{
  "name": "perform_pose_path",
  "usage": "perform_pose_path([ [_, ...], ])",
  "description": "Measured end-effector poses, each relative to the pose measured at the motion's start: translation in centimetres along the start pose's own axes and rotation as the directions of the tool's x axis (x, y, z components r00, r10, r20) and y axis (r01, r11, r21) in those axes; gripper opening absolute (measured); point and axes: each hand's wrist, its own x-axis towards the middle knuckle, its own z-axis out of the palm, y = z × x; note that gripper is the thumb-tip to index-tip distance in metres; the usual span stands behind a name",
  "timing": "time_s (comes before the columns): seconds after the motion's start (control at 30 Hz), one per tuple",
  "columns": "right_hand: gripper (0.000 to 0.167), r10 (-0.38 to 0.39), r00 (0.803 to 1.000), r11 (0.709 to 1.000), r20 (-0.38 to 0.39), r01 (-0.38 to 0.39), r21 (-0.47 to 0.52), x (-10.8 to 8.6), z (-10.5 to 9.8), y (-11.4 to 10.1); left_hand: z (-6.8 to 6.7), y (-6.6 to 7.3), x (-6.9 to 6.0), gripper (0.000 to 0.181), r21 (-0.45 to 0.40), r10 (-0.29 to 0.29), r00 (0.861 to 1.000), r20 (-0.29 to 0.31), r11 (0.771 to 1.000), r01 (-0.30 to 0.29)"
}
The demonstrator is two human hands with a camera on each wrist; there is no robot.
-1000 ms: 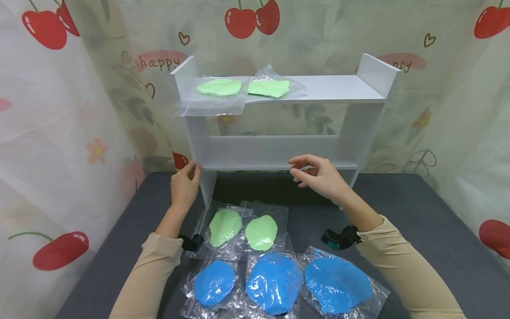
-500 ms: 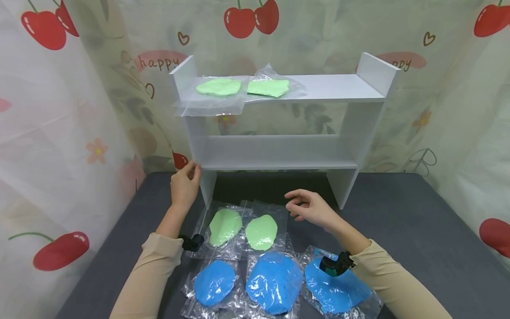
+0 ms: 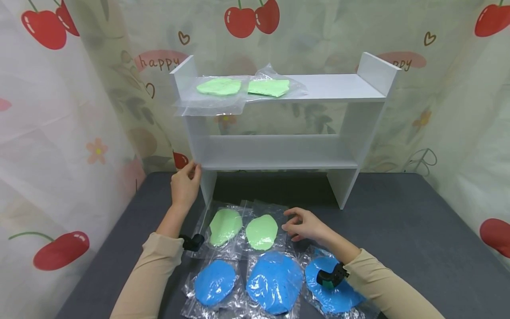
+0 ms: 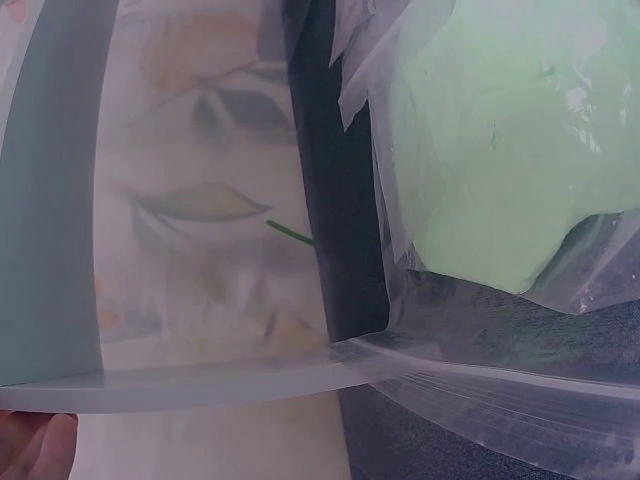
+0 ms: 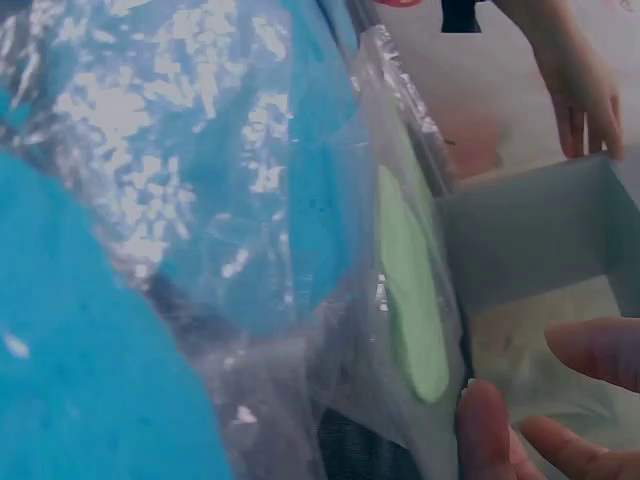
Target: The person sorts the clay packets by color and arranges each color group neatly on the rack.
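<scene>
My left hand (image 3: 184,188) grips the left side panel edge of the white shelf (image 3: 279,160) at middle-board height; in the left wrist view its fingers (image 4: 38,445) show at the panel's edge. My right hand (image 3: 307,227), holding nothing, is at the right edge of a bagged light-green piece (image 3: 261,233), fingers loosely bent and thumb apart; contact with the plastic cannot be told. A second bagged green piece (image 3: 225,227) lies left of it. In the right wrist view, thumb and fingers of the right hand (image 5: 560,420) stand apart beside the clear bags.
Three bagged blue pieces (image 3: 215,282) lie along the front of the dark table (image 3: 402,221), the rightmost partly under my right forearm. Two bagged green pieces (image 3: 219,87) lie on the top board's left and middle. Printed cloth (image 3: 450,88) hangs behind and at the sides.
My right hand has come down from in front of the middle board to beside the right green piece on the table. My left hand has stayed at the shelf's left side.
</scene>
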Motion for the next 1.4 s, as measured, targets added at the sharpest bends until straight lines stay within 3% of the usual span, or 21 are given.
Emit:
perform_pose_path([
  [0.27,0.061,0.071,0.997,0.996,0.036,-0.070,-0.051,0.1,0.6,0.7,0.0,0.0,0.0,0.036,-0.007,0.009,1.000,-0.006,1.000,-0.009],
  [0.57,0.062,0.152,0.988,0.987,0.025,-0.150,-0.052,0.5,1.2,1.0,0.1,-0.1,0.0,0.036,-0.008,0.012,1.000,0.003,1.000,-0.012],
  [0.83,0.063,0.135,0.991,0.986,-0.005,-0.135,-0.094,0.9,2.0,0.7,0.0,-0.1,0.0,0.035,-0.009,0.025,1.000,0.000,1.000,-0.025],
  [1.13,0.060,0.098,0.993,0.965,-0.071,-0.113,-0.236,1.1,3.0,0.2,-0.1,0.0,0.0,0.036,-0.010,0.005,1.000,0.012,1.000,-0.005],
  [1.4,0.052,0.062,0.995,0.964,-0.084,-0.081,-0.251,1.2,3.2,0.3,0.0,-0.1,0.0,0.036,-0.005,0.008,1.000,0.007,1.000,-0.008],
])
